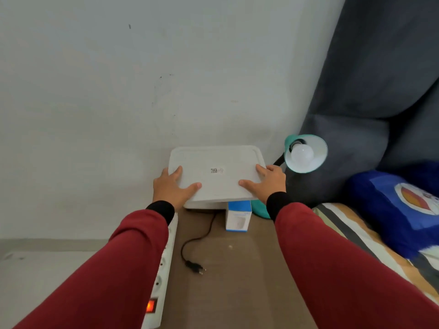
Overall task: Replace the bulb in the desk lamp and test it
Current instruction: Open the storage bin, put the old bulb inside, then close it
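Note:
A teal desk lamp (318, 148) stands at the right, its shade tilted toward me with a white bulb (302, 154) screwed in, unlit. Its teal base (259, 208) shows partly behind my right wrist. The lamp's black cord ends in an unplugged plug (195, 267) lying on the brown surface. A blue and white bulb box (238, 216) stands upright near the base. My left hand (174, 186) and my right hand (268, 181) grip the two near corners of a flat white plastic lid (216, 173) held over a white container.
A white power strip (164, 264) with a lit orange switch (151, 305) runs along the left edge of the brown surface (237, 281). A wall is behind. At the right are a dark grey cushion (370, 91), a blue pillow (403, 210) and striped bedding.

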Motion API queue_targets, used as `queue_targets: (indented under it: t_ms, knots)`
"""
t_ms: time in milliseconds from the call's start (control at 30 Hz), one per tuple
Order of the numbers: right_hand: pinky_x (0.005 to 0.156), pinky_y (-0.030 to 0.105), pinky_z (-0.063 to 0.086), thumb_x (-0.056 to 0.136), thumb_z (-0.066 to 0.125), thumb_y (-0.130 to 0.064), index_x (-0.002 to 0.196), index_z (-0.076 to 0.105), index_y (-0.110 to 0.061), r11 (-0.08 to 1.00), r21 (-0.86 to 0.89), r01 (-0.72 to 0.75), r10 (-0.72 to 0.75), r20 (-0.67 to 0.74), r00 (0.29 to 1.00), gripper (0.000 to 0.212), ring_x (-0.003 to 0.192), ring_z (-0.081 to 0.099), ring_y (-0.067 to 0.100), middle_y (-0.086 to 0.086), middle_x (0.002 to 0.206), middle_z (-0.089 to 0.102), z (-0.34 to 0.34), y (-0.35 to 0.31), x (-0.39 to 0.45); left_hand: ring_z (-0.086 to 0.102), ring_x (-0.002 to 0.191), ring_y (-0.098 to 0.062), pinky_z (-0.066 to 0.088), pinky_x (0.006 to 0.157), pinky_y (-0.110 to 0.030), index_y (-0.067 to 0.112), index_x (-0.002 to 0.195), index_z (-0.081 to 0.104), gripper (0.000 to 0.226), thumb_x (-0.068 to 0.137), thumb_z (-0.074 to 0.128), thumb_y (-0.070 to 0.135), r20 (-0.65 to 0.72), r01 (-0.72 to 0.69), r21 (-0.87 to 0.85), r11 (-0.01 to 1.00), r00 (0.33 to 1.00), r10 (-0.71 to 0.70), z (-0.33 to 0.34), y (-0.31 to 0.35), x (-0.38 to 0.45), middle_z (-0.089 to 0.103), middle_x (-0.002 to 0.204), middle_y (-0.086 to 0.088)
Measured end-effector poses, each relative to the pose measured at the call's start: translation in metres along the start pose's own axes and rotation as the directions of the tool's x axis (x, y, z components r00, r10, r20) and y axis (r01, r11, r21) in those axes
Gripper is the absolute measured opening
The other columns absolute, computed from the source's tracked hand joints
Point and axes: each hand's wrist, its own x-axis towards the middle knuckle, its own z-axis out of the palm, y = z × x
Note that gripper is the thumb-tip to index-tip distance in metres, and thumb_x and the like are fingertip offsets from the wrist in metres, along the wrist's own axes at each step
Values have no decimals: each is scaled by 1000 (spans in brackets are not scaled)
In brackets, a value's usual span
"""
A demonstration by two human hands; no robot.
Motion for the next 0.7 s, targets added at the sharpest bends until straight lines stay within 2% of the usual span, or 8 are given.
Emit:
queue_targets:
  t_ms: [333, 700]
  knots:
    - [117, 35, 20, 78, 66, -52, 143, 38, -12, 998, -40, -54, 56, 47, 997, 81, 139, 24, 26, 10, 148, 28, 34, 2, 92, 22, 141, -30, 25, 117, -40, 20, 148, 29, 82, 81, 63, 53, 65, 33, 46, 998, 997, -36, 24, 1, 101, 26, 153, -6]
    - [115, 34, 20, 80, 62, -53, 143, 37, -12, 991, -131, -31, 40, 68, 997, 79, 138, 23, 29, 13, 147, 29, 46, 7, 116, 18, 143, -30, 23, 118, -43, 21, 148, 29, 82, 81, 63, 54, 105, 68, 36, 997, 992, -72, 41, -10, 126, 23, 155, -9]
